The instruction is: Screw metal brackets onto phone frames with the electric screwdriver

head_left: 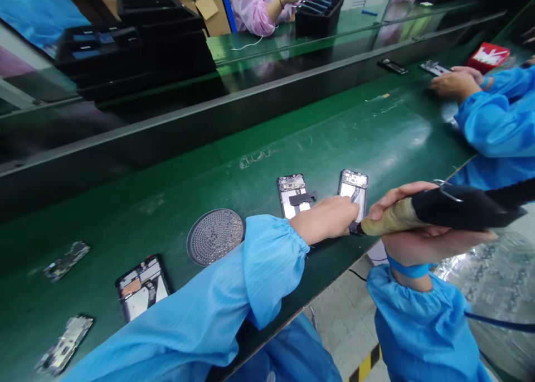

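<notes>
My left hand rests on an opened phone lying on the green bench, its fingers pressed down on the phone's lower half. My right hand is wrapped round an electric screwdriver with a black body and tan grip. The screwdriver's tip meets the phone's near edge. A second opened phone lies just left of the first one. Both my arms are in blue sleeves.
A round perforated metal dish sits left of my arm. More opened phones and loose boards lie at the near left. Black trays are stacked beyond the conveyor. A co-worker's hand works at right; another person in pink sits opposite.
</notes>
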`<state>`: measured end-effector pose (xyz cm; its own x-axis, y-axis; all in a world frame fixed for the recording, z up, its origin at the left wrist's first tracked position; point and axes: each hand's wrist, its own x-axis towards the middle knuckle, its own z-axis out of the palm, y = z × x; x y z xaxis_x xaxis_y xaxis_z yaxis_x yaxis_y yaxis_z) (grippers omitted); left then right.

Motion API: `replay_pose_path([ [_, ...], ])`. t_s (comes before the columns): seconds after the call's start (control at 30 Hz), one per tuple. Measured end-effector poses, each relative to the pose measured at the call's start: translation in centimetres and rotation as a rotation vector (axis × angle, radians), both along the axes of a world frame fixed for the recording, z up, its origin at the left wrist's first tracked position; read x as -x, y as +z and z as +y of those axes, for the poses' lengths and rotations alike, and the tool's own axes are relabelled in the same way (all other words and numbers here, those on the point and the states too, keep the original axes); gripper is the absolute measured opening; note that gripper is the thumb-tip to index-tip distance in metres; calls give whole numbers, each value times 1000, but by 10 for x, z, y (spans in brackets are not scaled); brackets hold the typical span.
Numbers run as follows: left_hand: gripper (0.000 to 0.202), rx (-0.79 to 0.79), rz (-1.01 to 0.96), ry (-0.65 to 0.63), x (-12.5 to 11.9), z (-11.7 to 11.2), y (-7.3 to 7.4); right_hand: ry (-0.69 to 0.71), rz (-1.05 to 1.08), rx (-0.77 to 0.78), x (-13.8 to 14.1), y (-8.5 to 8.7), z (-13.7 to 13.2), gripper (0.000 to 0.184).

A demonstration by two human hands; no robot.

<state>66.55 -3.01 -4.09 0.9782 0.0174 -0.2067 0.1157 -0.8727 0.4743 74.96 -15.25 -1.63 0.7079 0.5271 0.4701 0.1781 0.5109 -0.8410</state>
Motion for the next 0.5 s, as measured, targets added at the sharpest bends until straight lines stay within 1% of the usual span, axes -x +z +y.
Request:
replay_pose_path([
  [0.2, 26, 13, 28, 3, -1, 0, 2, 34, 9, 10, 1, 0, -4, 70],
  [0.33, 25, 12, 41, 9, 0, -1, 4, 64, 0, -20, -7, -4, -2, 69],
  [0.4, 26, 8, 42, 7, 0, -1, 5, 104, -32, -50, -13, -8, 0, 76],
  [0.5, 26, 18, 39, 3, 1, -1, 7, 133, -80, -80, -20, -14, 3, 92],
])
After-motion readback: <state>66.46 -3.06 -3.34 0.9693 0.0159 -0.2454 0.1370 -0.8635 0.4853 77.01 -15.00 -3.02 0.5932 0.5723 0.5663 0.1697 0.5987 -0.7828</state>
